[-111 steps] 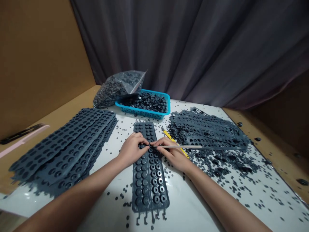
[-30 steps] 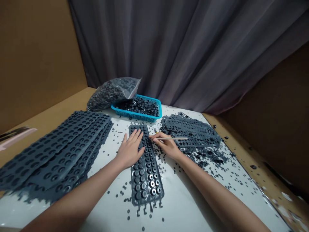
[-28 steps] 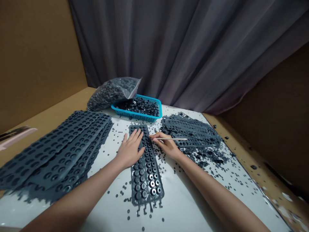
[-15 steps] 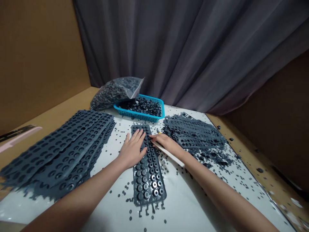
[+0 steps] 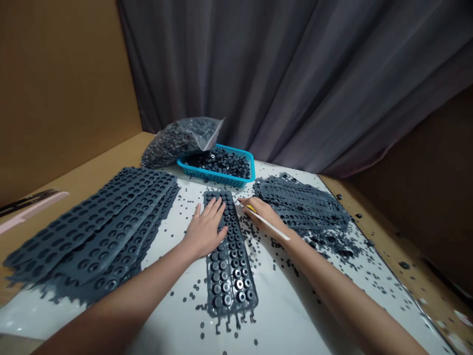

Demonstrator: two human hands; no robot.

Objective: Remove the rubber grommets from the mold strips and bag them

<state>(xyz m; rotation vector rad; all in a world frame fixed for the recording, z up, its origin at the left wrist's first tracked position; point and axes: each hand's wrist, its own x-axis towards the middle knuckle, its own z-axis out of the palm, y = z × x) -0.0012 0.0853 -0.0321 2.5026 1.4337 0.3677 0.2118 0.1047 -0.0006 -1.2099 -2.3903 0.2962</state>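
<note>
Grey rubber strip [image 5: 229,261], long axis forward

The left hand [image 5: 205,232] lies palm down with fingers spread, pressing on the upper end of the dark rubber strip [image 5: 229,266]. The right hand [image 5: 264,217] sits just beside the strip's right edge, holding a thin stick [image 5: 275,230] under its palm, fingertips [image 5: 242,201] pointing toward the strip. The bare left forearm [image 5: 121,296] and right forearm [image 5: 351,296] angle in from either side of it.
</note>
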